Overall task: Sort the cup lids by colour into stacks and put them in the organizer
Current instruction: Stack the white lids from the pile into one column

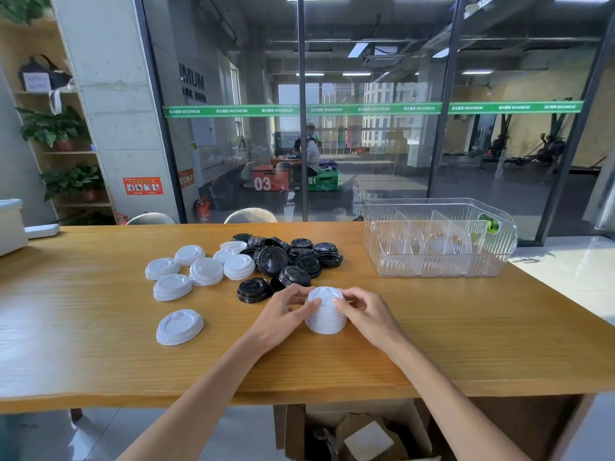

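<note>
White stack: a tall stack of white lids (325,315) stands on the wooden table (432,344), near the front edge and about midway along it.
Left hand: the left hand (285,313) grips the left side of the white stack, thumb against its near wall and fingers curled round the far side.
Right hand: the right hand (364,311) grips the right side of the same stack, thumb on the near wall just below the top lid, fingers curled behind it.
Loose white lids: several white lids (199,267) lie scattered on the table to the left of the hands, some alone, some in short stacks; one short white stack (179,326) sits apart, nearer the front edge.
Black lids: a jumbled heap of black lids (289,254) lies behind the hands, touching the loose white ones on its left; one short black stack (254,289) lies just beside the left hand's fingers.
Organizer: a clear plastic organizer (439,267) with upright dividers stands on the table's far right part, well apart from the held stack; no lids show inside it.
Under the table: an open cardboard box (359,434) sits on the floor below the front edge.
Far left: a white container (10,227) stands at the table's left end.
</note>
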Motion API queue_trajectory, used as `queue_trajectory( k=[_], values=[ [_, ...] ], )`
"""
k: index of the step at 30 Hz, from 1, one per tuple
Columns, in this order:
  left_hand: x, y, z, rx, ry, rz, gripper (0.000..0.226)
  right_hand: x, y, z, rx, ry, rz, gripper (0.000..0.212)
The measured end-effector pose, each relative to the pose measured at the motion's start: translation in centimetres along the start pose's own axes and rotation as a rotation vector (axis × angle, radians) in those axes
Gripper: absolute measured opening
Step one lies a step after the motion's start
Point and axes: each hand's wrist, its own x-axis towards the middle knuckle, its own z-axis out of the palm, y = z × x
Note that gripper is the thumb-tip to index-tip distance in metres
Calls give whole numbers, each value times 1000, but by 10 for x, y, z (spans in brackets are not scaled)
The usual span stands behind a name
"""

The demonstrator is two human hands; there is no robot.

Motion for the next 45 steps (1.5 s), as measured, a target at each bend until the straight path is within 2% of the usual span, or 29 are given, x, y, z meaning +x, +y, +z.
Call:
queue_trajectory(
  k=[6, 14, 20, 24, 28, 30, 33, 37, 39, 42, 45],
  values=[
    [-2, 1, -1, 28, -6, 0, 42, 0, 2, 2, -14, 3, -17, 35],
    [-6, 4, -2, 18, 1, -1, 40, -5, 2, 1, 62, -23, 15, 28],
    [-10, 13, -11, -12, 72, -17, 43, -6, 0, 4, 30, -70, 16, 53],
    [-21, 6, -44, 142, 142, 10, 41, -5, 1, 7, -76, -105, 4, 71],
    [-43, -20, -98, 335, 284, -43, 40, -5, 1, 11, -168, -96, 2, 76],
    [-54, -32, -120, 459, 336, -89, 46, -5, 0, 12, -174, -93, 5, 76],
    [-71, -46, -144, 670, 334, -173, 69, -5, -1, 12, -181, -94, 11, 76],
    [-88, -59, -154, 779, 344, -330, 106, -6, -1, 12, -165, -97, 11, 76],
    [-90, -61, -154, 804, 384, -390, 117, -5, 0, 12, -163, -101, 15, 77],
    [-89, -59, -154, 801, 450, -406, 117, -4, 2, 12, -151, -106, 17, 77],
    [-90, -57, -153, 770, 476, -382, 101, -4, 5, 12, -138, -107, 9, 76]
  ],
)
